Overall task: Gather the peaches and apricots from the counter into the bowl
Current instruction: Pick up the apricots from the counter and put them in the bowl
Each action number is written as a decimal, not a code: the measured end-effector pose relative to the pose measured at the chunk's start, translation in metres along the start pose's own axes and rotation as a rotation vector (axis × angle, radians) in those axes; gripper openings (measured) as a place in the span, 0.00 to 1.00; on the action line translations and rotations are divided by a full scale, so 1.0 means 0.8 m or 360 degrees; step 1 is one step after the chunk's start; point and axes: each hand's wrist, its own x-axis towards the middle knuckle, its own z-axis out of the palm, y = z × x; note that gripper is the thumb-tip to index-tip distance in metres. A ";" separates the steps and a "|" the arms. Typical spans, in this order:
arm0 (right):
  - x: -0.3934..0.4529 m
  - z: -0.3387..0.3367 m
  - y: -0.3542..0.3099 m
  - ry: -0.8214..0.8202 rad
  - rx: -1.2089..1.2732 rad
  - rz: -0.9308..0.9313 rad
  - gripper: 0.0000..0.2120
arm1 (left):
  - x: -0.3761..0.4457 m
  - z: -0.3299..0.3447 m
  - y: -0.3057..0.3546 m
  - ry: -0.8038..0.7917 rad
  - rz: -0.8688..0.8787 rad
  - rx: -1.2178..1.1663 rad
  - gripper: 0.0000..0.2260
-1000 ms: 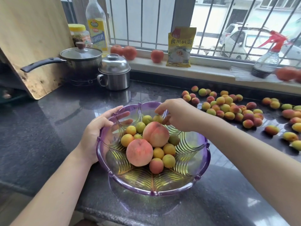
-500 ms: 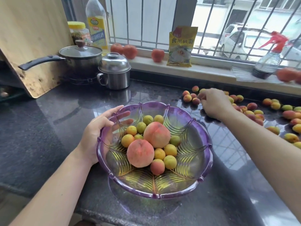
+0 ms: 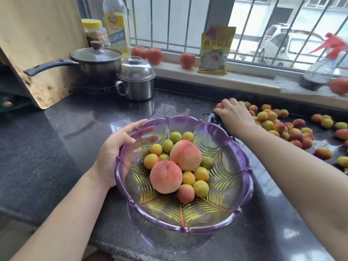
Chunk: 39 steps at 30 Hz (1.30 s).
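Observation:
A clear purple bowl sits on the dark counter and holds two peaches and several apricots. My left hand grips the bowl's left rim, thumb over the edge. My right hand lies palm down on the left end of a pile of apricots on the counter right of the bowl. Its fingers curl over a few of them; the fruit under the palm is hidden.
More apricots and a few small peaches lie scattered to the far right. A steel lidded mug and saucepan stand behind the bowl, a cutting board at left. Tomatoes, a yellow packet and spray bottle line the sill.
My right hand left the bowl, where it was over the fruit, and moved right and back onto the apricot pile on the counter. My left hand stayed on the rim.

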 end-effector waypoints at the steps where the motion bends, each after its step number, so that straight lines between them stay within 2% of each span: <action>1: 0.001 -0.001 -0.001 0.0012 -0.0032 -0.0020 0.19 | 0.000 0.000 0.000 0.0003 -0.0001 -0.0004 0.29; 4: -0.002 -0.001 0.001 0.0059 -0.0058 -0.0059 0.16 | 0.000 -0.001 0.000 0.0003 -0.0002 0.0012 0.29; 6: -0.005 0.000 0.002 0.0066 0.0128 -0.0026 0.16 | 0.000 -0.001 0.000 -0.0010 -0.0001 0.0017 0.29; 7: -0.008 -0.004 0.001 0.0086 0.0338 0.0069 0.15 | 0.000 -0.001 0.000 -0.0016 -0.0001 0.0010 0.29; 10: -0.012 -0.035 0.000 0.0202 0.1287 0.0640 0.15 | 0.000 -0.001 0.000 -0.0023 0.0002 0.0016 0.29; 12: -0.019 -0.071 0.003 0.0243 0.1861 0.0901 0.15 | 0.000 -0.001 0.000 -0.0024 0.0008 0.0025 0.29; 15: -0.041 -0.126 0.003 0.0112 0.2749 0.0929 0.11 | 0.000 0.000 -0.001 -0.0027 0.0010 0.0019 0.29; 18: -0.062 -0.159 -0.005 -0.0080 0.3041 0.0730 0.09 | 0.001 0.000 -0.001 -0.0024 0.0012 0.0018 0.29; 21: -0.078 -0.175 -0.016 -0.0351 0.3075 0.0492 0.10 | 0.002 -0.001 -0.001 -0.0026 0.0010 0.0000 0.29; 23: -0.085 -0.177 -0.019 -0.0480 0.2852 0.0306 0.11 | 0.002 -0.002 -0.002 -0.0025 0.0010 -0.0003 0.29; 28: -0.091 -0.177 -0.041 -0.0520 0.1425 -0.0086 0.18 | 0.000 -0.002 -0.001 -0.0031 0.0021 0.0013 0.29; 31: -0.092 -0.176 -0.059 -0.0460 0.0858 -0.0234 0.14 | -0.001 -0.001 -0.001 -0.0030 0.0024 0.0029 0.29; 39: -0.082 -0.167 -0.084 -0.0461 0.0645 -0.0262 0.13 | -0.002 -0.001 0.000 -0.0012 0.0021 0.0068 0.29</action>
